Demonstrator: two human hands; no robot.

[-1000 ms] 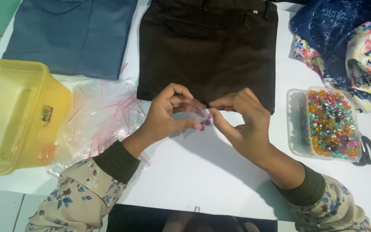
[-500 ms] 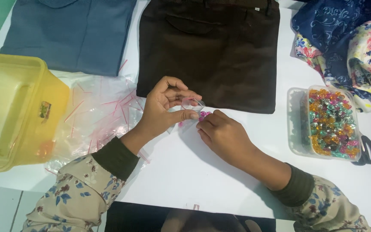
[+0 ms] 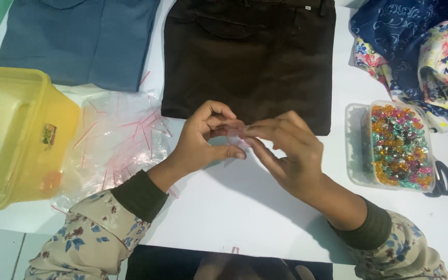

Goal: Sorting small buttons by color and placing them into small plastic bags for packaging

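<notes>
Left hand [image 3: 203, 137]: curled at the middle of the worktop, thumb and fingertips pinched on one edge of a small clear bag [image 3: 236, 139]; narrow grip, holding the bag.
Right hand [image 3: 289, 153]: just beside the left, fingers meeting it at the bag; fingertips pinch the bag's other edge, narrow grip on the same bag.
Small clear bag: held between both hands, just above the white worktop [image 3: 224, 212], near the lower hem of the brown cloth; what is inside it is too small to tell.
Brown cloth [image 3: 250, 57]: folded flat, lying beyond the hands at top centre.
Blue cloth [image 3: 76, 39]: folded flat, left of the brown one, apart from it.
Bag pile [image 3: 115, 145]: loose clear bags with red strips, lying left of the left hand, between it and the yellow box.
Yellow box [image 3: 14, 137]: plastic, at the left edge, touching the bag pile.
Bead tub [image 3: 397, 145]: clear tub full of mixed coloured beads, right of the right hand, apart from it.
Scissors [image 3: 444, 179]: dark handles showing just beside the tub's right side.
Floral cloth [image 3: 421, 46]: bunched at the top right corner, beyond the tub.
Sleeves: floral, with dark green cuffs on both wrists.
</notes>
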